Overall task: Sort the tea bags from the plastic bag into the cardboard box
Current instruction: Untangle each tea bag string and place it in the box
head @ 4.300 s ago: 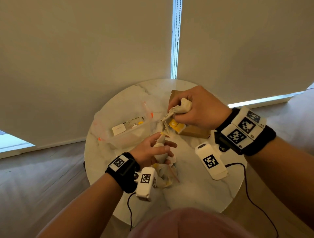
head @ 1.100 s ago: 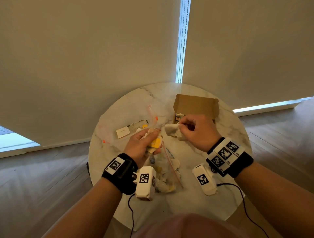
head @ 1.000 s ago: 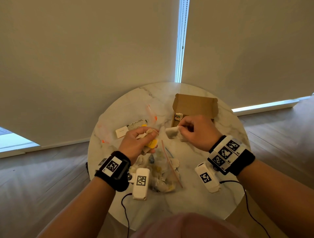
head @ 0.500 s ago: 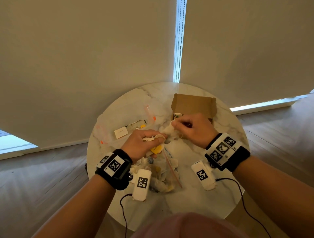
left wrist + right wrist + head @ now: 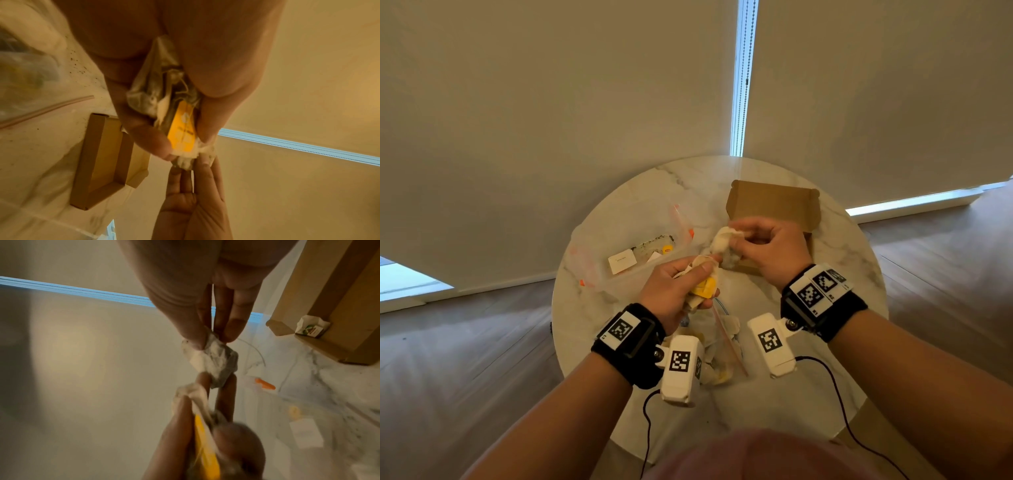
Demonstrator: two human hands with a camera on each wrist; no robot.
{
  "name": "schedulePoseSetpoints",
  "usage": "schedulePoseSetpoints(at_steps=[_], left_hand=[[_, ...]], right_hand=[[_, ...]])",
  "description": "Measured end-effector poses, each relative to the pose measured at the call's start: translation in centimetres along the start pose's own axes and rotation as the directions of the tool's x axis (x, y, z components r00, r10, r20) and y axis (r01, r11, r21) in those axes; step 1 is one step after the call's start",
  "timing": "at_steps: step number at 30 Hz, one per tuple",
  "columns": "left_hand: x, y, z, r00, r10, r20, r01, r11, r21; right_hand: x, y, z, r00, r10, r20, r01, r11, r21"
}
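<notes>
Right hand [image 5: 770, 246] pinches one tea bag [image 5: 211, 360] by its top edge, above the table beside the cardboard box [image 5: 774, 205]. Left hand [image 5: 674, 291] clutches a crumpled bunch with a yellow tag [image 5: 183, 129]. Bags look light, limp, tearable; strings probably tangled. Grip the paper edge.

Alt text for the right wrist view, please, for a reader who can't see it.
The right hand pinches a pale tea bag in the air, facing the left hand, which grips a bundle of tea bags with a yellow tag. Beyond, a cardboard box sits open on the marble table.
</notes>
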State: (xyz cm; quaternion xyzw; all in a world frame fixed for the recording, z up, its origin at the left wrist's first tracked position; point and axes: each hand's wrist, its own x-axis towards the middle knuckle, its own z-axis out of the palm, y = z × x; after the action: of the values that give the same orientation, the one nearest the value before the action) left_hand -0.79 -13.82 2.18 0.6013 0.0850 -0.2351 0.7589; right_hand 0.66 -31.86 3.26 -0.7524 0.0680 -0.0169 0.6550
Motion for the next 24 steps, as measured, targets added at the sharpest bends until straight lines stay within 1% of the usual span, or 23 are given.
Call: schedulePoseSetpoints(at_steps=[2, 4, 7, 13, 15, 17, 19, 24], left_hand=[[0.2, -0.2, -0.5, 0.999, -0.009, -0.031, 0.009, 1.000, 0.010], [0.5, -0.4, -1.0, 0.998, -0.020, -0.056, 0.021, 1.000, 0.011], [1.2, -0.6, -1.5, 0.996, -0.043, -0.078, 0.043, 0.999, -0.001], [2.9, -0.5, -2.0, 0.992, -0.071, -0.103, 0.074, 0.997, 0.026], [3.6, -0.4, -2.1, 0.991, -0.074, -0.111, 0.079, 0.996, 0.038], [4.2, -0.2, -2.1, 0.990, -0.080, -0.115, 0.084, 0.996, 0.029], [4.7, -0.2, -2.3, 0.989, -0.087, -0.117, 0.089, 0.996, 0.014], [5.7, -0.3, -2.7, 0.986, -0.111, -0.125, 0.113, 0.994, 0.010]], right_hand=[[1.2, 0.3, -0.7, 1.000, 0.021, -0.023, -0.021, 1.000, -0.017], [3.0, 0.7, -1.8, 0.994, 0.087, -0.063, -0.090, 0.995, -0.053], [6.1, 1.3, -3.1, 0.977, 0.188, -0.098, -0.194, 0.979, -0.059], [11.4, 4.5, -3.1, 0.965, 0.250, -0.079, -0.262, 0.929, -0.260], [12.9, 6.0, -2.8, 0.956, 0.285, -0.071, -0.291, 0.887, -0.357], [14.1, 7.9, -2.4, 0.935, 0.352, -0.053, -0.338, 0.834, -0.436], [15.1, 9.8, -1.7, 0.907, 0.418, -0.044, -0.388, 0.792, -0.472], [16.3, 12.8, -0.5, 0.865, 0.501, -0.033, -0.425, 0.696, -0.579]])
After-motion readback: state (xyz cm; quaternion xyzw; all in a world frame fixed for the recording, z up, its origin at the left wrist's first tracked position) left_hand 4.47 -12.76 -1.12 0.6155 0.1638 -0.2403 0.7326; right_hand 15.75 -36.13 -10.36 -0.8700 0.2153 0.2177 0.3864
